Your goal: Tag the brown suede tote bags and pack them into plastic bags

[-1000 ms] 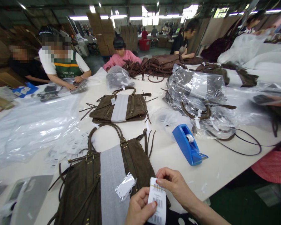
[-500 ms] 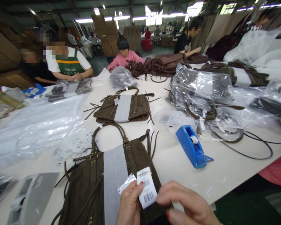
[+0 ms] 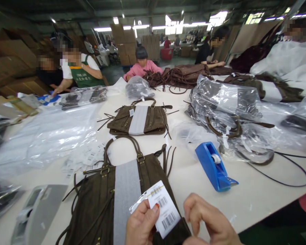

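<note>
At the bottom centre my left hand [image 3: 142,223] pinches white barcode tags [image 3: 165,211] over the near dark olive handbag [image 3: 91,200], which has a grey band round it. A shiny clear packet [image 3: 138,201] shows behind its fingers. Just right of the tags is my right hand [image 3: 210,221], its fingers curled, beside the bag's right edge; whether a small thing is between its fingertips I cannot make out. Farther back lies a second olive handbag [image 3: 117,119] with a grey band and a small tag.
A blue tape dispenser [image 3: 213,166] stands to the right, near plastic-wrapped bags [image 3: 224,95]. A grey dispenser [image 3: 38,217] is at the lower left, below clear plastic sheets [image 3: 53,136]. Several people work round the table [image 3: 247,197].
My right hand has drawn away from the tags, its fingers more curled. The tags are turned more to the lower right. Across the table, a person in green has raised one hand and reached out the other.
</note>
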Demonstrator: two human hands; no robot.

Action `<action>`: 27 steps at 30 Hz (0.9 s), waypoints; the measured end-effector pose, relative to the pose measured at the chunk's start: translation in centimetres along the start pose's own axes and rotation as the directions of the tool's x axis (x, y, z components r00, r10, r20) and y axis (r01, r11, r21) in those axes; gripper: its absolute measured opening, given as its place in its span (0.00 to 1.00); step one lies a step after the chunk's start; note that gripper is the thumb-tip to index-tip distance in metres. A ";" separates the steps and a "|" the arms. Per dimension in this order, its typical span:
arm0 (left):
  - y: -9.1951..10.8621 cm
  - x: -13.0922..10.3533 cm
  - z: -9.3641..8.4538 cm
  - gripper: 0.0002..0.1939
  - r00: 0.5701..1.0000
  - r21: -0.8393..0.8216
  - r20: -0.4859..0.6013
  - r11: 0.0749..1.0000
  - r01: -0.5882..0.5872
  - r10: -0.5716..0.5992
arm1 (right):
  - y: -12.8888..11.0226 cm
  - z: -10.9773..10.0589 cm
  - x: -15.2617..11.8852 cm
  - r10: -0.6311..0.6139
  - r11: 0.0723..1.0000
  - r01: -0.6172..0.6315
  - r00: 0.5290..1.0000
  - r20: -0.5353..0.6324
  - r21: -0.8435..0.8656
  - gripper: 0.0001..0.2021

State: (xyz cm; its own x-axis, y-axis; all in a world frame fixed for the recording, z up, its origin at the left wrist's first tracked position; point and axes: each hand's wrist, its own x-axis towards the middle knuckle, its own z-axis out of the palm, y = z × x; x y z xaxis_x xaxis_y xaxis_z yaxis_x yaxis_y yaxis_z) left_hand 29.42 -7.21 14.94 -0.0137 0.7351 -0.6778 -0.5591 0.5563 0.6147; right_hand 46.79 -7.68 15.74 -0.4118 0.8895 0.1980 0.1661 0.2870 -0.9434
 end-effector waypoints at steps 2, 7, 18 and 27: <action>-0.1 -0.4 0.1 0.17 0.999 0.008 0.037 1.000 0.009 -0.009 | 0.7 0.2 0.5 0.020 0.993 -0.030 0.997 -0.081 -0.117 0.13; -0.5 -1.0 0.3 0.17 0.990 0.045 0.137 0.999 0.014 -0.020 | 1.4 0.3 0.5 -0.040 0.982 0.045 0.999 0.030 -0.185 0.27; -1.3 -1.0 -0.9 0.17 0.983 0.162 0.182 0.986 -0.046 0.016 | 1.8 1.5 0.6 -0.006 1.000 0.006 1.000 0.003 -0.014 0.14; -2.4 0.1 -2.4 0.18 0.979 0.256 0.202 0.965 -0.059 0.007 | 2.2 2.2 0.4 0.153 0.987 -0.155 0.988 0.034 0.049 0.06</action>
State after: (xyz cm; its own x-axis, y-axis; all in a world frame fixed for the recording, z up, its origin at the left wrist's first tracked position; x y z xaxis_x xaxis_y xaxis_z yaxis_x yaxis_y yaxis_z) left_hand 28.77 -9.39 12.43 0.1502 0.8018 -0.5784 -0.3268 0.5924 0.7364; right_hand 44.96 -7.47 13.17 -0.4115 0.9104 0.0420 0.1841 0.1281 -0.9745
